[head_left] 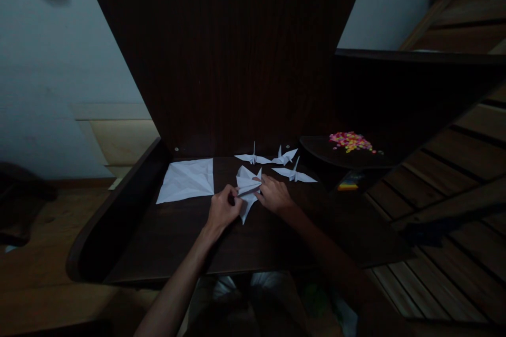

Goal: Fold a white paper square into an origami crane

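Observation:
Between my two hands is a partly folded sheet of white paper (247, 201), with creased flaps and points sticking out above and below. My left hand (225, 208) pinches its left edge, thumb and fingers pressed together. On the other side my right hand (275, 193) grips the right part, its fingertips partly hidden by the paper. Just behind lie three finished white paper cranes: one at the left (254, 158), one in the middle (285, 156) and one nearer at the right (294, 174). A creased, flattened white sheet (187, 180) lies to the left of my hands.
The dark wooden desk (169, 247) has a raised side panel (114, 210) at the left and a tall back board (237, 63). A pile of small colourful pieces (351, 141) sits on a rounded shelf (320, 148) at the right. Wooden slats (430, 231) stand beyond.

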`<state>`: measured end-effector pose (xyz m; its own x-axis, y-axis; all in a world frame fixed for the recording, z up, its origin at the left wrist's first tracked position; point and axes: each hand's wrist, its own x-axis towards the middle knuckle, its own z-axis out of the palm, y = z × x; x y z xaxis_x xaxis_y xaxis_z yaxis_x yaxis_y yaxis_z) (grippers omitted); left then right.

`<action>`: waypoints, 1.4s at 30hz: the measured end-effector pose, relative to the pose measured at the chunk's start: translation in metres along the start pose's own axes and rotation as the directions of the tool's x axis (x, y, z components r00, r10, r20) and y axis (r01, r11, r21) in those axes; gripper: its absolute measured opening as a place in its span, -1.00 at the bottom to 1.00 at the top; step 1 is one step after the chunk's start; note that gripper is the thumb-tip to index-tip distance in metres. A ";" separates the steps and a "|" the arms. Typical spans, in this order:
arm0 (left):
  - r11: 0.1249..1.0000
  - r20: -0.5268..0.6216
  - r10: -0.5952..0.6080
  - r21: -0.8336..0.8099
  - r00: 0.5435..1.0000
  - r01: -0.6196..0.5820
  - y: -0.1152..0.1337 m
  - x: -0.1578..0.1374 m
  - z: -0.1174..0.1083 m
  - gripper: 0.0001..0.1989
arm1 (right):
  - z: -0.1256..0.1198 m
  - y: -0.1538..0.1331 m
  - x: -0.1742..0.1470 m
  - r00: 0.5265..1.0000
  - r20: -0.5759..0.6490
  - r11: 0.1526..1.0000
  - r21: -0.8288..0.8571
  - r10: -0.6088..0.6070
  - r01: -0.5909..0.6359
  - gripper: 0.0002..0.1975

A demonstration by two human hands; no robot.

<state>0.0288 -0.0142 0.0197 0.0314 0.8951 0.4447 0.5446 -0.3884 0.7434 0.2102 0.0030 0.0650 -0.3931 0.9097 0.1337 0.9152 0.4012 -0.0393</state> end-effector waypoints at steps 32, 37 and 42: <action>0.985 -0.137 -0.172 -0.018 0.976 0.171 0.003 0.006 0.015 -0.96 | 0.018 -0.016 -0.003 0.922 -0.337 0.979 0.132 0.190 -0.153 -0.81; 0.945 -0.221 -0.314 -0.169 0.923 0.281 0.000 0.006 0.018 -0.85 | 0.029 -0.014 -0.004 0.854 -0.482 0.958 0.280 0.199 -0.065 -0.86; 0.903 -0.245 -0.397 -0.277 0.885 0.329 -0.012 0.008 0.020 -0.80 | 0.037 -0.015 -0.007 0.794 -0.552 0.917 0.398 0.256 -0.019 -0.87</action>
<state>0.0396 0.0020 0.0045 -0.3937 0.8924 0.2204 0.2699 -0.1170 0.9558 0.1957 -0.0058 0.0281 -0.0288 0.7657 0.6426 0.8114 0.3934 -0.4323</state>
